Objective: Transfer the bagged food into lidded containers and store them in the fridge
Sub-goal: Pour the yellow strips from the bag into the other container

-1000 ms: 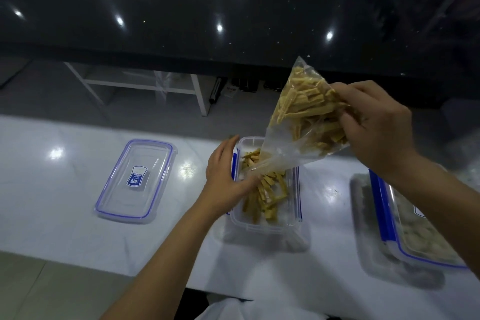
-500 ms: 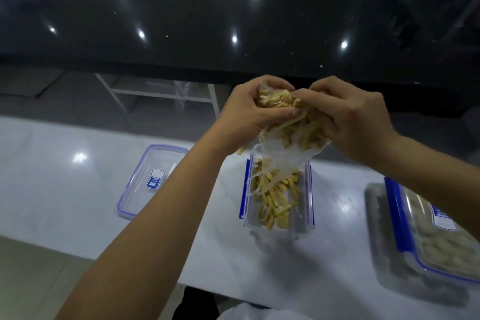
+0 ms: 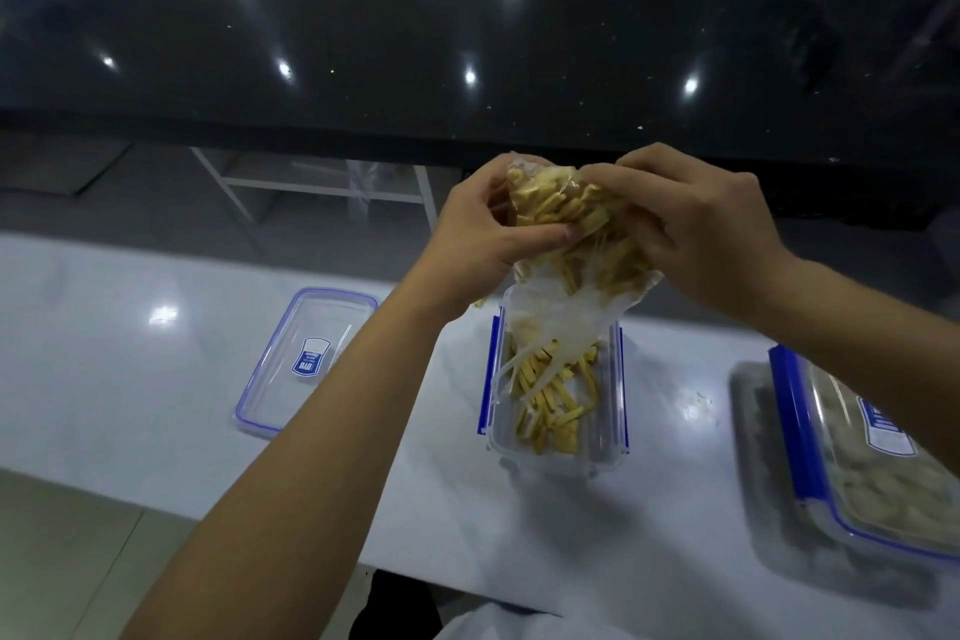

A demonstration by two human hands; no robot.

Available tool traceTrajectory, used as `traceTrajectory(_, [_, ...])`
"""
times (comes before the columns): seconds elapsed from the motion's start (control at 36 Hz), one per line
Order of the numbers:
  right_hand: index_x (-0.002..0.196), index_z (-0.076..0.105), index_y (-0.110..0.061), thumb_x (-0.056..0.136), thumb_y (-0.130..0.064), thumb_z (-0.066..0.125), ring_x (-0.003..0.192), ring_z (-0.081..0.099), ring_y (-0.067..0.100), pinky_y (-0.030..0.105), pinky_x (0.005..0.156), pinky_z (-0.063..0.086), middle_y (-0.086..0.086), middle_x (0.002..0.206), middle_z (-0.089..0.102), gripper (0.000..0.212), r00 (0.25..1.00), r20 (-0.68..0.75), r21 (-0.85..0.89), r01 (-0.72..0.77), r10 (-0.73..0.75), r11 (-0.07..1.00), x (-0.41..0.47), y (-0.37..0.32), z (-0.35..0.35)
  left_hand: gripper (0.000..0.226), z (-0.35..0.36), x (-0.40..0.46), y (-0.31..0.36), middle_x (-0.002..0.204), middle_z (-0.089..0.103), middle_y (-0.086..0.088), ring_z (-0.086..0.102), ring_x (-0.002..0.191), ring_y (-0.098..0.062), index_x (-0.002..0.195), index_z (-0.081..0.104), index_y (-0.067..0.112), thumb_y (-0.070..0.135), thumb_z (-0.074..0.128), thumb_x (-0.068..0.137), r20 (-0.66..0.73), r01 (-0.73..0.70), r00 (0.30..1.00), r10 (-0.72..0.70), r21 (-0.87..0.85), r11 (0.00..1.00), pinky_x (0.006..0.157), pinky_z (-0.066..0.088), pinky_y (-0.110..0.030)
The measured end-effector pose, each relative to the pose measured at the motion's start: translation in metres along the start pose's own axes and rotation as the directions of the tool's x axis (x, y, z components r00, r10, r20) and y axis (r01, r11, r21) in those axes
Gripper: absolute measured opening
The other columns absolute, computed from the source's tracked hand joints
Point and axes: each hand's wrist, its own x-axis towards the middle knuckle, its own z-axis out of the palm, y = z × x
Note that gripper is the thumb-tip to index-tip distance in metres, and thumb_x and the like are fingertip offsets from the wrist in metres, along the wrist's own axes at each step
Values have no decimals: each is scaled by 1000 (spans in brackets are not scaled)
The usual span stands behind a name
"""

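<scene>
A clear plastic bag [image 3: 571, 234] of yellow food strips hangs upside down, its mouth over an open clear container [image 3: 605, 437] with blue clips. Yellow strips [image 3: 550, 400] lie in that container. My left hand [image 3: 483, 244] grips the bag's upper left side. My right hand [image 3: 706, 234] grips its upper right side. Both hands squeeze the bag above the container. The container's loose lid [image 3: 301, 359], clear with a blue rim, lies flat on the white counter to the left.
A second container [image 3: 878, 457], lidded and filled with pale food, sits at the right edge of the white counter [image 3: 130, 353]. A raised black counter [image 3: 467, 47] runs across behind. The white counter's front edge is close to my body.
A second ago only my right hand held the bag while my left steadied the container. My left hand rose to grip the bag, and more strips have dropped into the container.
</scene>
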Motion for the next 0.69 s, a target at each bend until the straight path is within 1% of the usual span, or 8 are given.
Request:
traceTrajectory(0.11, [126, 69, -9, 96, -17, 65, 84, 69, 31, 43, 61, 57, 13, 109, 70, 31, 999, 7, 17, -34, 34, 999, 2, 1, -1, 43, 1, -1, -1, 107, 70, -1, 69, 105, -18, 110, 65, 22, 8, 85, 75, -28, -41, 999, 40, -11, 999, 85, 60, -35])
traceTrajectory(0.19, [126, 68, -9, 94, -25, 63, 88, 69, 30, 45, 67, 59, 12, 111, 69, 36, 998, 26, 64, -56, 55, 996, 1, 3, -4, 42, -1, -2, -2, 102, 72, 8, 70, 103, -15, 107, 66, 26, 7, 85, 75, -25, -55, 998, 55, -15, 998, 81, 59, -29])
traceTrajectory(0.25, [127, 67, -11, 91, -29, 65, 93, 68, 29, 48, 73, 59, 10, 114, 69, 40, 994, 31, 118, -112, 109, 987, -1, 4, -5, 42, -3, -2, -2, 99, 72, 11, 70, 102, -13, 106, 66, 28, 7, 85, 75, -27, -61, 998, 60, -25, 998, 80, 59, -27])
traceTrajectory(0.33, [128, 66, -13, 88, -32, 69, 100, 66, 26, 49, 81, 57, 7, 115, 67, 44, 983, 30, 181, -185, 183, 966, -7, 9, -3, 40, -3, -2, -4, 99, 71, 10, 70, 101, -15, 107, 66, 25, 6, 84, 76, -32, -68, 997, 67, -35, 997, 80, 59, -29])
traceTrajectory(0.39, [125, 67, -13, 85, -29, 74, 102, 65, 24, 48, 85, 56, 7, 115, 67, 44, 976, 36, 222, -219, 217, 950, -12, 13, -1, 38, -2, -1, -6, 99, 70, 6, 69, 99, -16, 106, 65, 22, 6, 83, 76, -39, -66, 997, 65, -39, 997, 79, 58, -30])
traceTrajectory(0.53, [117, 70, -7, 86, -26, 75, 99, 66, 23, 37, 88, 55, 9, 109, 69, 37, 963, 8, 251, -263, 269, 932, -30, 16, 13, 33, 7, -3, -18, 97, 68, -4, 69, 95, -20, 102, 64, 17, 8, 84, 77, -52, -34, 998, 32, -38, 999, 78, 59, -31])
traceTrajectory(0.61, [113, 71, -6, 86, -19, 77, 97, 66, 21, 30, 88, 52, 9, 106, 71, 30, 953, -37, 260, -282, 301, 924, -39, 18, 20, 34, 9, -5, -25, 94, 69, 0, 70, 92, -18, 100, 65, 20, 6, 85, 76, -71, -9, 997, 4, -65, 998, 76, 58, -29])
traceTrajectory(0.69, [116, 70, -10, 87, -21, 76, 100, 62, 12, 17, 91, 47, 3, 108, 68, 31, 928, -21, 306, -348, 372, 886, -49, 22, 26, 35, 8, -7, -29, 95, 69, 0, 70, 93, -18, 102, 65, 18, 4, 84, 76, -55, 5, 998, -9, -75, 997, 76, 58, -27])
